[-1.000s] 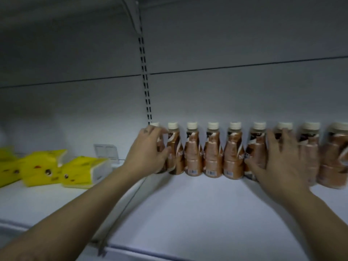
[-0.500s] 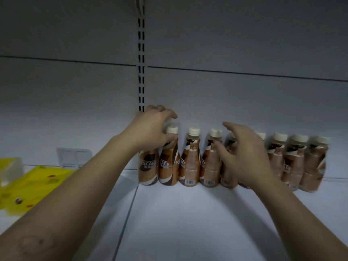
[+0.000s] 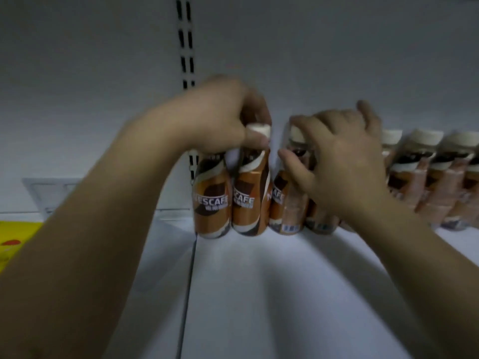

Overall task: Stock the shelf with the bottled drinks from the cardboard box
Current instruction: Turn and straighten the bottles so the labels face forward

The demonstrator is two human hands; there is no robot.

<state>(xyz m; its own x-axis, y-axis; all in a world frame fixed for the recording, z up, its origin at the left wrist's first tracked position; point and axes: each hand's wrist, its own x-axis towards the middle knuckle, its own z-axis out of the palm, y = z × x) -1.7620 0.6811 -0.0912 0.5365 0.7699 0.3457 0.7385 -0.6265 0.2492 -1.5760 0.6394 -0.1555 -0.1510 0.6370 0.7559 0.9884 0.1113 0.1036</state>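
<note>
A row of brown coffee bottles with cream caps stands against the back wall of the white shelf [image 3: 259, 294]. My left hand [image 3: 220, 117] grips the tops of the two leftmost bottles; the first bottle [image 3: 211, 200] has its cap hidden under my palm, and the second bottle [image 3: 250, 198] shows its cap between my fingers. My right hand [image 3: 342, 161] curls over the necks of the third bottle [image 3: 283, 203] and those behind it, hiding most of them. Further bottles [image 3: 427, 182] continue the row to the right. The cardboard box is out of view.
A slotted upright [image 3: 187, 47] runs down the back wall behind my left hand. A seam [image 3: 190, 281] divides the shelf floor. A yellow package [image 3: 15, 237] lies at the far left, and a clear plastic label holder [image 3: 49, 193] stands behind my left forearm.
The camera has come closer to the shelf. My left hand has stayed on the leftmost bottle tops. My right hand has closed down onto the necks of the bottles beside them.
</note>
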